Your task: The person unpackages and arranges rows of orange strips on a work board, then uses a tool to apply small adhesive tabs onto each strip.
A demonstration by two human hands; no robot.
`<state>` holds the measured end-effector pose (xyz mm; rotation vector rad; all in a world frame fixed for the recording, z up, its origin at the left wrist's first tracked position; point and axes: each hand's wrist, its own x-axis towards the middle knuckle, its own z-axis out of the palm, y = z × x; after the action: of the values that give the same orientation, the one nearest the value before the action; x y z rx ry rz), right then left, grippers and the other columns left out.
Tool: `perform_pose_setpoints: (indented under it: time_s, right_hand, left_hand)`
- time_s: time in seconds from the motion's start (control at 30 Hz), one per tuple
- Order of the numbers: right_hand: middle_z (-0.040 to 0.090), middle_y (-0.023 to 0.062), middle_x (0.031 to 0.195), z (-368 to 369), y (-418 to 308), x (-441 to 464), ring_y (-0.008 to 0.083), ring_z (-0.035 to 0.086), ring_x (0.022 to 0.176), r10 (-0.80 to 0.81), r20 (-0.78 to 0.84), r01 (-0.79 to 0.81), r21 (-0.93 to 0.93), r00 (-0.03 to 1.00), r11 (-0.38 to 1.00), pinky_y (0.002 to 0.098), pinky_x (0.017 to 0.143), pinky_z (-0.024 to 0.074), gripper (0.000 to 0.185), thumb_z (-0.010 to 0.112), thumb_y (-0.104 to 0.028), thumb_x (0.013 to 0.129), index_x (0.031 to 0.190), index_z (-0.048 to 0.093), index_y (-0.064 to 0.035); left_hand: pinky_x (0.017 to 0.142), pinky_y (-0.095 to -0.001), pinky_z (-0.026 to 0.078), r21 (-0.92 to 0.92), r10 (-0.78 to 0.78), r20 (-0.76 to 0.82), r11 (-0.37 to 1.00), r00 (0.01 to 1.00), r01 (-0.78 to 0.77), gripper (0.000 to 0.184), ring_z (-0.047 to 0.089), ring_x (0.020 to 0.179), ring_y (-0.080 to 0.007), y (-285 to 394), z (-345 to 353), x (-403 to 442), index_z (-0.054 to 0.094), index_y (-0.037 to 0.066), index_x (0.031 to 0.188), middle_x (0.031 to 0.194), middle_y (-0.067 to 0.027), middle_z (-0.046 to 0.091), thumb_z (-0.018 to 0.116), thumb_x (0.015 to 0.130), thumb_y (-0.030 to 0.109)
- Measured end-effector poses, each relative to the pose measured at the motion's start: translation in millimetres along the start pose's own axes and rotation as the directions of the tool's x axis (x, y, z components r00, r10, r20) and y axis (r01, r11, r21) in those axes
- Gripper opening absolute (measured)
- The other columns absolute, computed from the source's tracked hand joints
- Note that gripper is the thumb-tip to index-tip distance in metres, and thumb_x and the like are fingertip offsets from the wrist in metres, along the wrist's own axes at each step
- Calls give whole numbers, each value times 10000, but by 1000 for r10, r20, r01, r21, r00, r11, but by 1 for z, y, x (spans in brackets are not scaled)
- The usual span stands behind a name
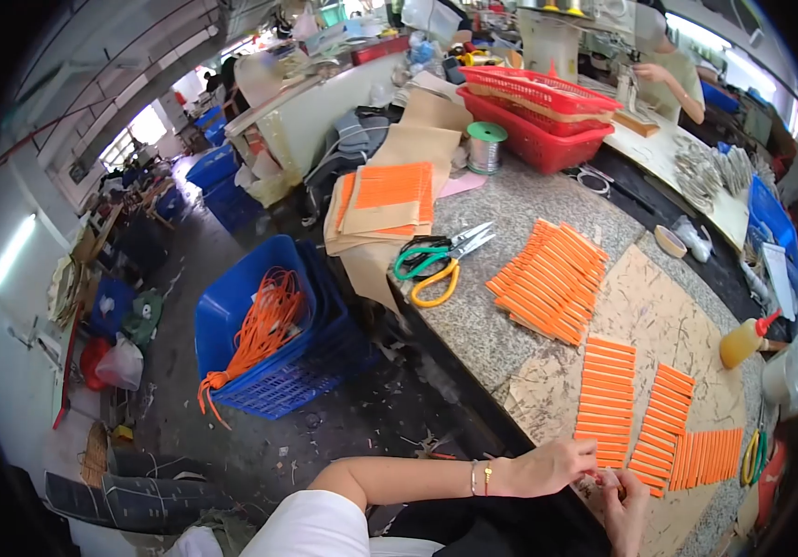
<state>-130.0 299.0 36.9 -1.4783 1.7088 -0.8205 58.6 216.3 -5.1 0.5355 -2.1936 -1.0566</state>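
Note:
My left hand [552,466], with bracelets at the wrist, reaches in from the left at the near edge of the table. Its fingers are closed in a pinch. My right hand [627,511] is close beside it, thumb and fingertips also drawn together. Whatever lies between the fingertips is too small to make out. Just beyond the hands is a column of orange strips [606,395] laid side by side. Two more groups lie to the right: slanted orange strips [663,422] and upright orange strips [707,458]. A larger stack of orange strips [552,281] is farther back.
Scissors [436,265] with green and yellow handles lie near the left edge, by orange sheets [385,200] and a wire spool [486,148]. A red basket [538,135] stands behind, a glue bottle [742,342] right. Orange cords [264,325] fill a blue crate [241,255]. A co-worker [673,84] sits opposite.

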Motion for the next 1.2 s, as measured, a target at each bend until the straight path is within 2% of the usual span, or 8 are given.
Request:
perform_pose_setpoints:
  time_s: [0.13, 0.43, 0.53, 0.63, 0.73, 0.87, 1.03, 1.2]
  right_hand:
    - [680, 146, 868, 8, 5, -4, 239, 658, 831, 2, -92, -24, -233, 996, 972, 357, 733, 510, 232, 580, -180, 993, 1050, 637, 38]
    - [655, 182, 1046, 14, 8, -8, 266, 650, 911, 2, -90, -23, -230, 996, 973, 362, 778, 512, 232, 605, -126, 970, 1145, 587, 25]
    - [653, 188, 1022, 15, 9, -6, 306, 648, 923, -22, -139, -9, -219, 990, 976, 377, 804, 508, 260, 628, -116, 941, 1156, 588, 24]
    - [650, 202, 1010, 14, -5, -3, 350, 638, 945, -136, -140, 58, -456, 981, 888, 397, 829, 501, 298, 656, -106, 900, 1166, 595, 15]
    - [650, 220, 1016, 14, -13, 1, 377, 628, 962, -30, -99, -13, -403, 995, 915, 413, 841, 497, 316, 669, -98, 873, 1167, 608, 0]
    - [667, 201, 1026, 15, -7, 1, 342, 648, 954, -85, -92, 48, -342, 992, 938, 393, 827, 502, 282, 659, -104, 897, 1161, 620, -14]
    - [676, 176, 1009, 17, 15, 4, 297, 665, 924, -101, -84, 71, -309, 991, 948, 374, 812, 509, 225, 656, -108, 913, 1115, 636, -9]
    - [669, 167, 1008, 16, 10, 3, 286, 667, 925, -105, -86, 66, -367, 991, 928, 376, 814, 511, 224, 660, -109, 911, 1101, 638, 6]
  left_hand:
    - [720, -391, 504, 119, 59, -21, 991, 998, -56, 139, 595, 853, -308, -7, 11, -3, 609, 5, 969, 932, -113, 525, 646, 843, 48]
    - [752, -390, 502, 132, 57, 47, 989, 997, -63, 109, 584, 915, -310, -9, 1, -3, 615, 1, 934, 940, -122, 526, 628, 830, 33]
    - [753, -389, 503, 134, 87, 14, 987, 996, -88, 109, 581, 915, -308, -12, 0, -2, 613, -1, 905, 936, -119, 528, 648, 805, 24]
    - [760, -390, 500, 88, 81, -28, 993, 996, -79, 111, 575, 919, -308, -21, 4, -3, 611, 0, 883, 938, -117, 532, 665, 787, 18]
    - [770, -397, 496, 100, 97, -29, 991, 995, -93, 106, 564, 929, -311, -26, 4, -3, 610, 2, 879, 936, -116, 531, 665, 790, 17]
    - [787, -410, 487, 124, 60, -14, 991, 998, -58, 90, 549, 938, -315, -20, 3, -5, 609, 6, 881, 928, -119, 520, 654, 804, 19]
    - [805, -411, 488, 124, 62, -17, 991, 998, -59, 219, 548, 936, -321, -24, 6, -3, 651, 17, 1020, 936, -126, 522, 664, 802, 42]
    - [821, -412, 488, 136, 49, 6, 990, 999, -50, 256, 557, 952, -322, -9, -3, 0, 640, 33, 1071, 926, -123, 537, 648, 815, 46]
